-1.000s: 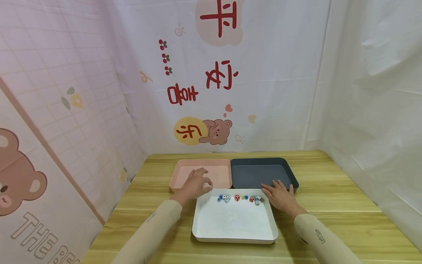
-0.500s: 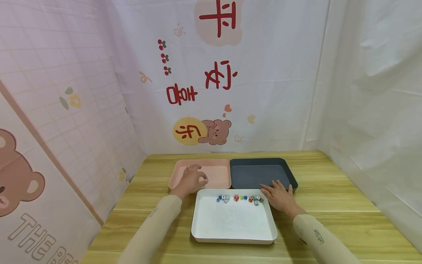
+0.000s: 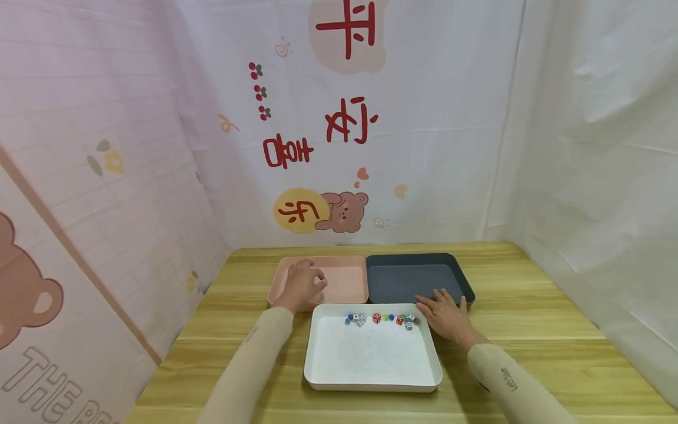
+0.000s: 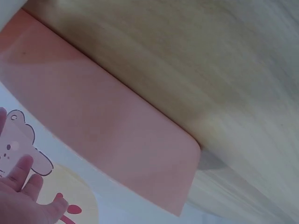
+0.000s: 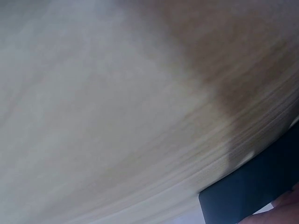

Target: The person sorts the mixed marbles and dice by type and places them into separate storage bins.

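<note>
Two hands: left (image 3: pixel 302 285) over pink tray (image 3: pixel 346 278), fingers' hold unclear; right (image 3: pixel 448 317) at dark tray (image 3: pixel 410 280), fingers spread.

There are three trays (image 3: pixel 344 282) (image 3: pixel 410 281) (image 3: pixel 373 359), two red dice (image 3: pixel 376 318) (image 3: pixel 399 321), two grips (image 3: pixel 302 285) (image 3: pixel 447 316) — one table (image 3: pixel 535 318).

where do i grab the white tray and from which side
Probably grip the white tray midway along its left and right walls, the left hand and right hand coming in from their own sides. It is shallow with a raised rim, and nothing stands against either wall there. The far wall looks worse: the pink tray and dark tray crowd it, and dice lie just inside.
</note>
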`<state>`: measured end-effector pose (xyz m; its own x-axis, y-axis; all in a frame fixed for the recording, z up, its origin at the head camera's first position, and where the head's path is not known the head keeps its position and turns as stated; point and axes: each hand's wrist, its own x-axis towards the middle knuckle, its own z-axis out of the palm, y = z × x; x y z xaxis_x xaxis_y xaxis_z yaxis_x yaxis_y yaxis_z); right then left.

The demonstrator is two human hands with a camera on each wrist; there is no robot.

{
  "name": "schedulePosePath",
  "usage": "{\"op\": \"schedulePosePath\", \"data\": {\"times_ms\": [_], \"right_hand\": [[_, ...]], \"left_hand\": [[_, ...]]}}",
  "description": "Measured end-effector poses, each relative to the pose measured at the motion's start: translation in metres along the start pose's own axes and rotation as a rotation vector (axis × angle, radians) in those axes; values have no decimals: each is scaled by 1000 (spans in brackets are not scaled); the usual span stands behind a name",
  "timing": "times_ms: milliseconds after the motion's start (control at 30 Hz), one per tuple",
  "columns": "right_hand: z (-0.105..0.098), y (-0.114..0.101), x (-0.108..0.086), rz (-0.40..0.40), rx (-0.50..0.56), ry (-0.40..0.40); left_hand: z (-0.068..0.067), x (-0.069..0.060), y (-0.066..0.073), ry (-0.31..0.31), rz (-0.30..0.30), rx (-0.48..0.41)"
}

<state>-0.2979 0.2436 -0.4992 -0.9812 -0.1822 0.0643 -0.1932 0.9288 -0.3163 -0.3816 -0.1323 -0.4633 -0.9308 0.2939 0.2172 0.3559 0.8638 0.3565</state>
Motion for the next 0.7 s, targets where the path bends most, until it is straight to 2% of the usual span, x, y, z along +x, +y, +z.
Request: {"op": "schedulePosePath", "data": {"times_ms": [267,500,700], "right_hand": [[0,-1,2,0,7,-4],[3,-1,4,3,1,2],[2,0,2,17,-8,-2]], "left_hand": [[3,5,-5,28,-81,-1],[10,6,-12,71,-108,78],[13,7,-7,68,-125,95]]}}
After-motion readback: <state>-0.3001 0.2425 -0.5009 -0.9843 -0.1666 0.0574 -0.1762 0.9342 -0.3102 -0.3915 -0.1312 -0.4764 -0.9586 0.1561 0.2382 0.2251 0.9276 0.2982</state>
